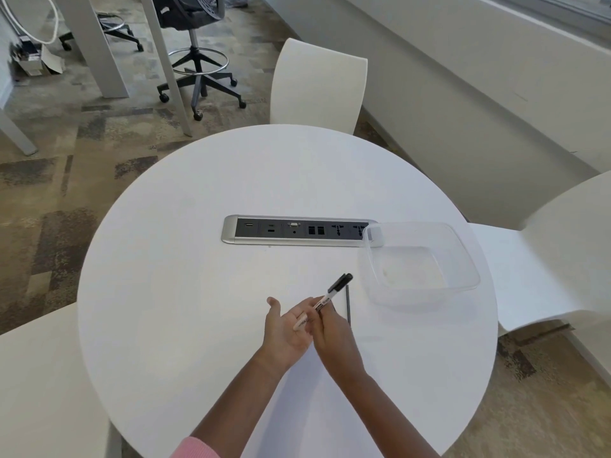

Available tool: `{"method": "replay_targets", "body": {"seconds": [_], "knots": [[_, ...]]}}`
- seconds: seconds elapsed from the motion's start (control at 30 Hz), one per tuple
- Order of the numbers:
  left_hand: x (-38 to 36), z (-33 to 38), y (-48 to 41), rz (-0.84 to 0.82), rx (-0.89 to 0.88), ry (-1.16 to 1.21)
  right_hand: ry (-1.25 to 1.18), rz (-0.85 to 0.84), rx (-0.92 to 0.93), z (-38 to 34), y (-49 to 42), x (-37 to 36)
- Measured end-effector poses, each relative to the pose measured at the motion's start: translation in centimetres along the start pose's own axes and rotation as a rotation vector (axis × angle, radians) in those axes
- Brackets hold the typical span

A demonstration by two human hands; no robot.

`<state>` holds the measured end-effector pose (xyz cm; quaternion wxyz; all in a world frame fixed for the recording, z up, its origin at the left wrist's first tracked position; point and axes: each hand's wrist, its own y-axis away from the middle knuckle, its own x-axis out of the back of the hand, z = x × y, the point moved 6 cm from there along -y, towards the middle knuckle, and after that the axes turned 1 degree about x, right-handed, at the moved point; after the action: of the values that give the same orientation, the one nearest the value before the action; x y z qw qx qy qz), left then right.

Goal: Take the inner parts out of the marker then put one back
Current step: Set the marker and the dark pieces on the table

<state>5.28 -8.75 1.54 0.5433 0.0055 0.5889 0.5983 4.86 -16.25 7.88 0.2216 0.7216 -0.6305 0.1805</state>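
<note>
presently, low and centre in the frame, the left hand (283, 328) lies palm up just above the white counter (198, 292), its fingers (273, 304) released and holding nothing. across that palm slants the marker (334, 287), its black-capped end pointing up and right and its pale rear end low over the palm. the right hand (330, 330) has its fingers pinched round the barrel near the middle. just right of both hands a thin dark rod (347, 302), probably one inner part already out, lies flat on the counter. further right, at mid-frame, stands a clear plastic container (469, 259).

the step looks like tipping what remains out of the rear end into the waiting palm. to do it well, keep the pinch on the barrel and off the rear opening, tilt that end steeply downward, tap gently, and cup the palm so nothing rolls off. keep the wrist from brushing the loose rod, since it may roll.
</note>
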Motion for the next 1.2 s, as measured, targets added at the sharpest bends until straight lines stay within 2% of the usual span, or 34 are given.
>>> {"method": "replay_targets", "body": {"seconds": [0.17, 0.27, 0.33, 0.43, 0.5, 0.57, 0.63, 0.73, 0.83, 0.93, 0.97, 1.1, 1.2], "knots": [[0.3, 0.4, -0.1, -0.044, -0.036, 0.039, -0.260, 0.117, -0.103, 1.2, -0.5, 1.0], [0.8, 1.5, 0.2, 0.050, -0.215, -0.112, -0.297, 0.163, -0.205, 2.7, -1.0, 1.4], [1.4, 2.7, 0.7, 0.183, -0.416, -0.398, -0.228, 0.183, -0.237, 3.6, -1.4, 1.7], [2.2, 4.1, 1.6, 0.398, -0.749, -1.026, -0.131, 0.180, -0.199, 3.8, -1.8, 1.9], [2.7, 4.2, 1.0, 0.461, -0.815, -1.414, -0.061, 0.168, -0.163, 3.7, -2.1, 1.9], [3.5, 3.8, 0.1, 0.515, -0.797, -1.783, -0.015, 0.164, -0.132, 3.4, -2.3, 1.8], [4.5, 3.6, -0.6, 0.540, -0.783, -1.969, 0.020, 0.170, -0.082, 2.8, -2.4, 1.7], [4.9, 3.5, -0.2, 0.531, -0.715, -2.088, 0.049, 0.229, 0.041, 1.7, -2.1, 1.7], [4.9, 3.6, 0.2, 0.500, -0.682, -2.108, 0.080, 0.248, 0.148, 1.3, -1.8, 1.3], [5.0, 3.6, 0.5, 0.511, -0.674, -2.132, 0.163, 0.081, 0.046, 2.6, -2.0, 0.0], [5.0, 3.6, 0.4, 0.515, -0.681, -2.135, 0.165, 0.073, 0.016, 2.9, -2.0, -0.1], [5.1, 3.5, 0.4, 0.508, -0.665, -2.133, 0.127, 0.224, 0.084, 2.1, -1.5, 1.0], [5.0, 3.5, 0.6, 0.499, -0.672, -2.122, 0.109, 0.233, 0.086, 1.9, -1.2, 1.3]]}}
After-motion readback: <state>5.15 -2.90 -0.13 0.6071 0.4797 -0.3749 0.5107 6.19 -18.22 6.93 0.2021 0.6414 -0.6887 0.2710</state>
